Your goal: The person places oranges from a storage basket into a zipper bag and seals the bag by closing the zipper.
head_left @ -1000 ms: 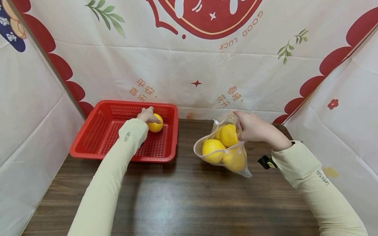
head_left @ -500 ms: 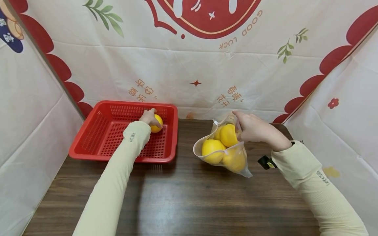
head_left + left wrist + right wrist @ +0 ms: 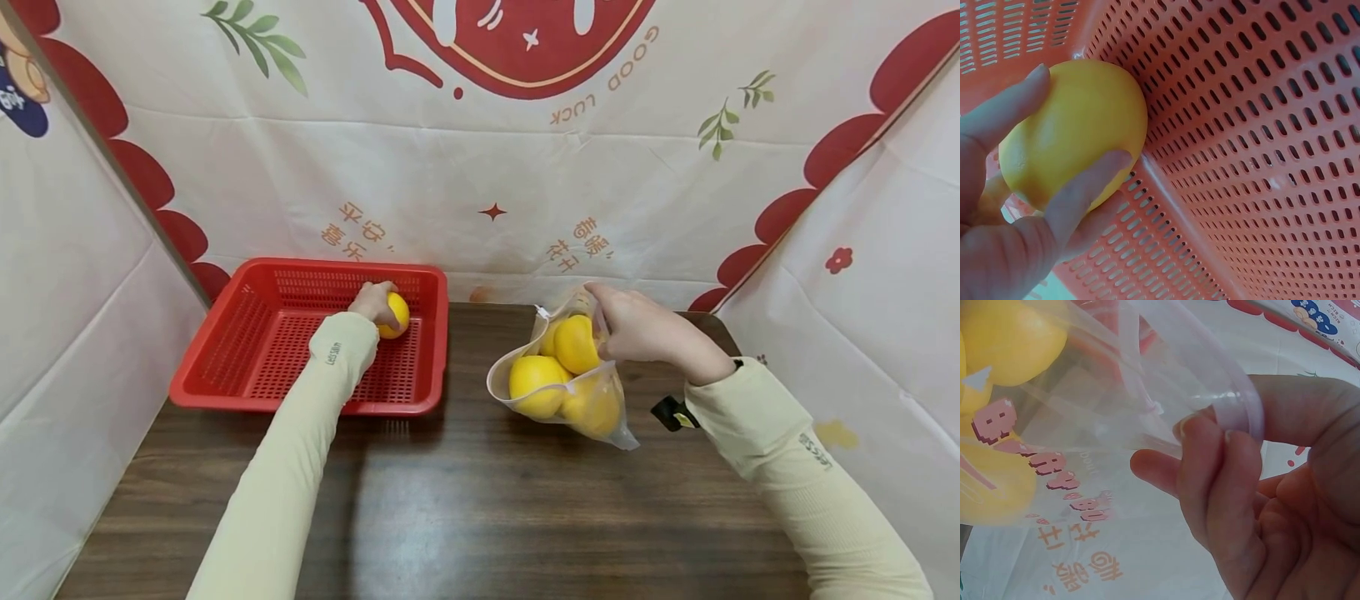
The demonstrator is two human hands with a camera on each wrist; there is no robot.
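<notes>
Inside a red perforated plastic basket (image 3: 300, 404), toward its right end, my left hand (image 3: 372, 302) holds a smooth yellow fruit (image 3: 398, 312). In the left wrist view, the thumb and fingers (image 3: 1088, 187) curl round the fruit (image 3: 1075, 125), which lies by the basket's wall (image 3: 1254, 112). My right hand (image 3: 637, 325) pinches the rim of a clear zip bag (image 3: 626, 437) standing on the table. Several yellow fruits (image 3: 536, 385) sit in the bag, whose mouth gapes toward the basket. The right wrist view shows thumb and fingers (image 3: 1200, 462) gripping the pale zip edge (image 3: 1235, 403).
The dark wood-grain table (image 3: 480, 500) spreads in front of the basket and bag. A white printed cloth (image 3: 450, 183) hangs close behind them, with cloth sides at left and right. A black strap piece (image 3: 670, 412) is by the right cuff.
My left hand has closed round the fruit in the basket and shifted slightly with it. The right hand keeps its grip on the bag. The whole head view has drifted a little.
</notes>
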